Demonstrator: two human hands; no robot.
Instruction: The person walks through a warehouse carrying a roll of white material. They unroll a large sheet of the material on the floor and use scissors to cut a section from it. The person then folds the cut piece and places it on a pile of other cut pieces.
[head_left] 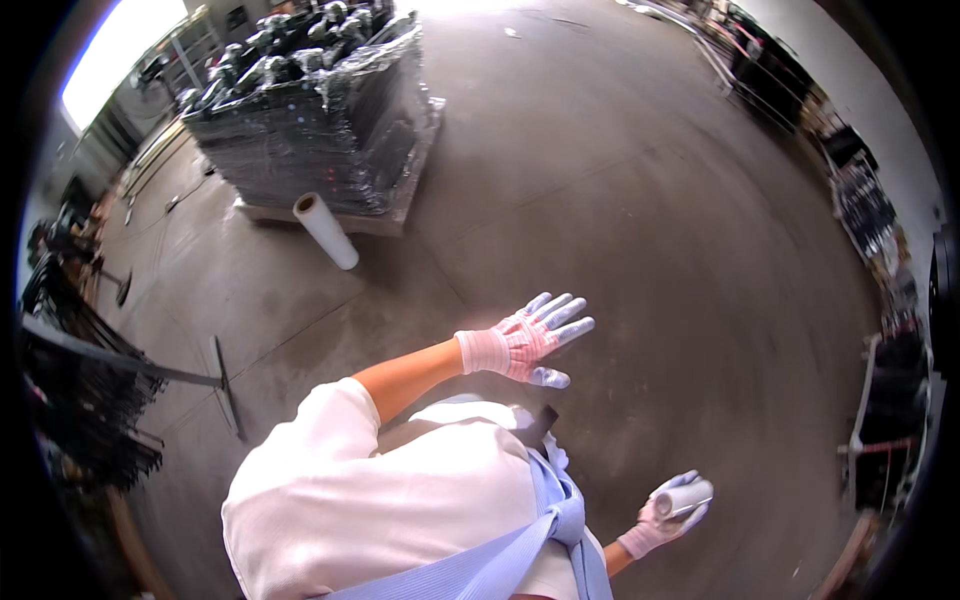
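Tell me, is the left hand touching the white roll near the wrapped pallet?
Apart. In the head view, the left hand is spread open in the air, with bare floor between it and the white roll.

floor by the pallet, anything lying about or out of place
Yes: a white film roll lies loose on the concrete floor, one end against the wrapped pallet. The right hand holds a smaller roll; the left hand is open and holds nothing.
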